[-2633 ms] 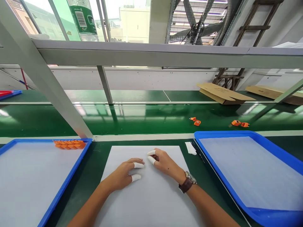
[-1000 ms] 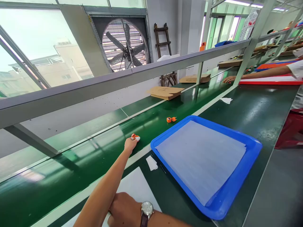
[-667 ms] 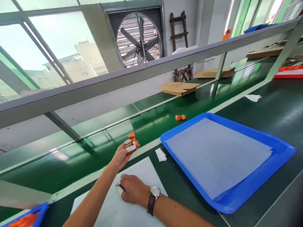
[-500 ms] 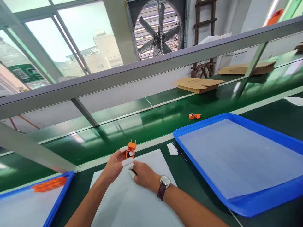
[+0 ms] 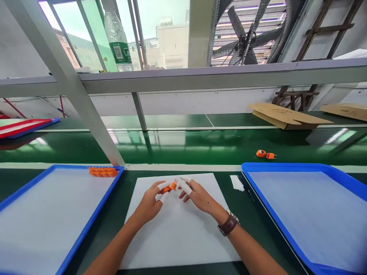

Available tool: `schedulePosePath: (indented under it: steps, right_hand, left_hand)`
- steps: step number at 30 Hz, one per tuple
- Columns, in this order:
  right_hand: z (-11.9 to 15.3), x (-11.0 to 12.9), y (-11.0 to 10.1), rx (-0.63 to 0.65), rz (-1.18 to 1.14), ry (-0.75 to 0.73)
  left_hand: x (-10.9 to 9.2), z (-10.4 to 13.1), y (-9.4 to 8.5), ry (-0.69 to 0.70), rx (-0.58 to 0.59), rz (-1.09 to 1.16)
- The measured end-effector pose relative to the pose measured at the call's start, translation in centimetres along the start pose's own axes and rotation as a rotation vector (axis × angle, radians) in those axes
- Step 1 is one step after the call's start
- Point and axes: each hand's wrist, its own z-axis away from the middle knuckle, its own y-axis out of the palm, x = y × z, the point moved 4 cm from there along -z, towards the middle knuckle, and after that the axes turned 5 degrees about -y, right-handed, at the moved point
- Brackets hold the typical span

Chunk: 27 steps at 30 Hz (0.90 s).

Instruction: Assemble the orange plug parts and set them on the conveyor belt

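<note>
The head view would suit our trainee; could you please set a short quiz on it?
1. True or false: the left hand holds an orange plug.
2. What is worn on the wrist of the right hand: A) beaded bracelet, B) wristwatch, C) rubber band?
3. Fill in: the row of orange pieces sits in the far ____ corner of the left blue tray.
Key: 1 true; 2 B, wristwatch; 3 right.

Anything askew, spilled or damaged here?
No spill or obvious damage visible. Mildly odd: a loose white scrap, seemingly litter, lies on the green tabletop, outside the right-hand blue tray. The orange piece in the left hand is too small to check.
</note>
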Motion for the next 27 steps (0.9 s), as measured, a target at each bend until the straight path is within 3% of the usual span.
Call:
schedulePosePath:
  steps: [6, 10, 15, 21, 25, 27]
  right_hand:
    - [-0.1, -0.4, 2.6, -0.029, -0.159, 0.105]
    - [0.4, -1.2, 3.2, -0.088, -0.209, 0.132]
    - [1.3, -1.5, 3.5, -0.237, -0.137, 0.036]
    - [1.9, 0.0, 4.0, -0.226, 0.033, -0.215]
    - [1.8, -0.6, 3.6, -0.268, 0.012, -0.19]
    - [1.8, -0.9, 3.3, -0.301, 0.016, -0.167]
  left_hand:
    - [1.4, 1.1, 0.8, 0.156, -0.032, -0.084]
    - [1.2, 1.0, 1.0, 0.063, -0.022, 0.007]
    - [0.8, 0.6, 1.4, -0.074, -0.007, 0.146]
    - [2.0, 0.9, 2.5, -0.2, -0.054, 0.2]
    - [1.7, 0.9, 2.9, -0.158, 0.081, 0.304]
    - [1.5, 0.9, 2.8, -0.104, 0.1, 0.245]
